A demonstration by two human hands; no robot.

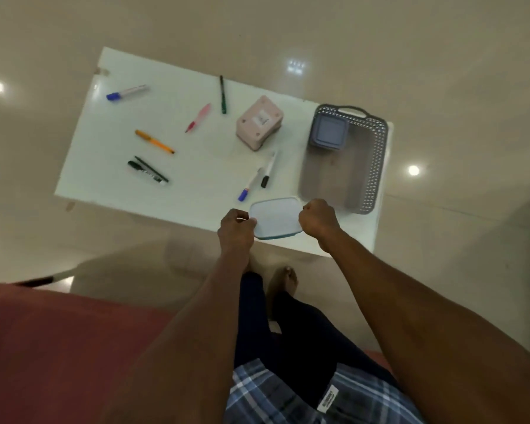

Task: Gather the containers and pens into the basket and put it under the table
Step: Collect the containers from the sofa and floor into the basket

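Your white table [178, 179] runs slantwise across the upper middle of the frame, with glossy beige floor [380, 41] open on every side of it. The grey perforated basket [375, 166] sits at the table's right end, its right wall close to the table's edge; a blue-grey lidded container [329, 131] lies in its upper corner and the rest of the basket floor is bare.

At the table's near edge, lower centre, you hold a clear container with a pale lid [276, 218] between both hands. Your left hand [234, 229] curls round its left side, thumb on the lid's rim; your right hand [318, 220] is fisted round its right side, just beside the basket's near corner.

A pink container [259, 122] stands left of the basket. Two markers, one blue-capped [249, 185] and one black-capped [268, 170], lie just above the held container. Further left lie an orange pen [154, 141], a black marker [147, 173], a pink pen [198, 117], a dark green pen [222, 93] and a blue marker [127, 92] at upper left, all well apart from your hands.
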